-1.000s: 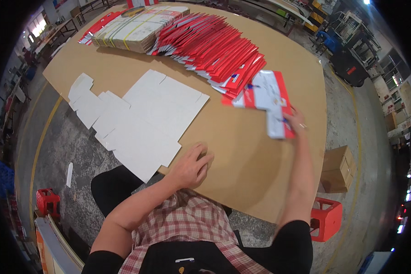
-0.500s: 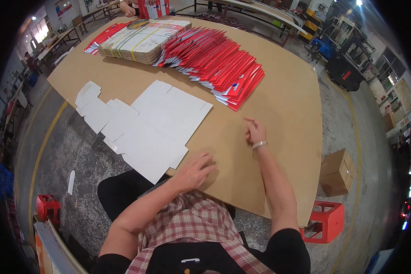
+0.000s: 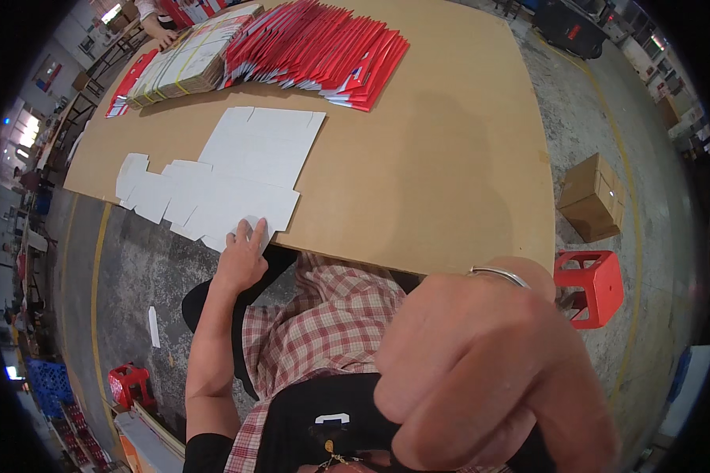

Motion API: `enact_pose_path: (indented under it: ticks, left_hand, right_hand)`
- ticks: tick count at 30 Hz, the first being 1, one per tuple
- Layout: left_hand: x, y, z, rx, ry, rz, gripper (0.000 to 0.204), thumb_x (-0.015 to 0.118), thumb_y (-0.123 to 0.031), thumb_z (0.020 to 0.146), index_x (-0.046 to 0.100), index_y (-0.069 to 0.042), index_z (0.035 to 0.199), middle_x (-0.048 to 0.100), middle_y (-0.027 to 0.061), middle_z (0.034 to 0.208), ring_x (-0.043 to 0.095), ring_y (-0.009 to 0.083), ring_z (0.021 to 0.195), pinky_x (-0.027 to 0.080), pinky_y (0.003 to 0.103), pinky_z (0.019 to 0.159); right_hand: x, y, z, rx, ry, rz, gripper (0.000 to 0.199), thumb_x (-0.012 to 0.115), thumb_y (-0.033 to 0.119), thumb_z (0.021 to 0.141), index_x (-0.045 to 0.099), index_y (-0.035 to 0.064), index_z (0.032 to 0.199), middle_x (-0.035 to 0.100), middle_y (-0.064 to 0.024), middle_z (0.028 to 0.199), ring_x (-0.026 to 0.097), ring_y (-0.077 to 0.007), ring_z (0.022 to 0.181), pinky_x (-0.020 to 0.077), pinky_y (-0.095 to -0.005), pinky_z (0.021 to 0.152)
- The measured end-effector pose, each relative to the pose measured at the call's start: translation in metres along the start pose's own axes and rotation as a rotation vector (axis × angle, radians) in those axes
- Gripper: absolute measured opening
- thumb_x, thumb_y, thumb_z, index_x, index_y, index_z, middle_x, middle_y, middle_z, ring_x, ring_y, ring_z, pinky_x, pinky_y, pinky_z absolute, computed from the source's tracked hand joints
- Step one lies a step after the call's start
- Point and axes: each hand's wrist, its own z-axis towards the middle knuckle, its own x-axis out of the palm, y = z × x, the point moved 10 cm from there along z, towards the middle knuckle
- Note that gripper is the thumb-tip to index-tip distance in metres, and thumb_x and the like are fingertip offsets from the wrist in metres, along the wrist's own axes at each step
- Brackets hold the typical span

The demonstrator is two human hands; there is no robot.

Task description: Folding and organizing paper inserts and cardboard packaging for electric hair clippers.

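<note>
A flat white die-cut carton blank (image 3: 248, 162) lies on the brown tabletop (image 3: 450, 150), with its near edge reaching over the table's edge. My left hand (image 3: 243, 260) rests on the near corner of this blank, open, fingers spread on its surface. Large and close in front of me, my right hand (image 3: 473, 363) is raised off the table with its fingers curled into a fist. What those fingers hold, if anything, is hidden. A metal bracelet (image 3: 498, 273) circles my right wrist.
Across the far side fans a row of red-and-white folded packages (image 3: 315, 47). Beside it sits a strapped stack of cardboard (image 3: 189, 63). Another person's hand (image 3: 164, 36) touches the table there. On the floor at right are a red stool (image 3: 596, 288) and a cardboard box (image 3: 592, 197).
My right hand has risen from the table to close in front of me and curled into a fist. My left hand has moved left onto the white blank. The view has shifted.
</note>
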Motion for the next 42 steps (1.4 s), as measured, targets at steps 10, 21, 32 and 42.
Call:
enact_pose_path:
  ticks: [10, 21, 32, 42]
  left_hand:
    - [-0.055, 0.014, -0.006, 0.029, -0.105, -0.066, 0.023, 0.054, -0.002, 0.082, 0.067, -0.007, 0.1, 0.062, 0.0144, 0.098, 0.063, 0.04, 0.091, 0.05, 0.05, 0.075]
    - [-0.086, -0.235, -0.045, 0.829, -0.298, -0.4, 0.044, 0.073, -0.022, 0.071, 0.058, -0.007, 0.109, 0.057, 0.0123, 0.101, 0.056, 0.0307, 0.101, 0.045, 0.042, 0.089]
    - [-0.009, -0.206, 0.025, 0.617, -0.123, -0.525, 0.032, 0.073, -0.029, 0.077, 0.067, -0.013, 0.104, 0.06, 0.0073, 0.117, 0.052, 0.0258, 0.115, 0.041, 0.044, 0.09]
    - [0.012, -0.266, -0.01, 0.662, -0.604, -0.329, 0.046, 0.075, -0.034, 0.07, 0.062, -0.017, 0.111, 0.058, -0.0001, 0.112, 0.054, 0.0255, 0.102, 0.041, 0.045, 0.078]
  right_hand:
    - [0.003, 0.01, -0.003, 0.004, 0.06, -0.288, 0.021, 0.066, 0.011, 0.076, 0.067, 0.0064, 0.097, 0.065, -0.0095, 0.08, 0.06, -0.0249, 0.065, 0.0482, -0.0393, 0.058]
    - [-0.003, -0.15, -0.183, 0.36, -0.156, -0.896, 0.024, 0.065, 0.002, 0.078, 0.073, 0.0131, 0.098, 0.074, -0.0077, 0.095, 0.07, -0.0249, 0.1, 0.0307, -0.0544, 0.11]
    - [-0.117, -0.127, -0.308, 0.764, -0.712, -0.91, 0.049, 0.073, 0.012, 0.079, 0.059, 0.0048, 0.126, 0.067, -0.0115, 0.107, 0.061, -0.0318, 0.102, 0.0401, -0.0461, 0.1]
    - [-0.046, -0.149, -0.206, 0.283, -0.094, -1.212, 0.042, 0.067, 0.013, 0.084, 0.06, 0.0042, 0.124, 0.06, -0.0186, 0.115, 0.053, -0.0384, 0.109, 0.0394, -0.0487, 0.095]
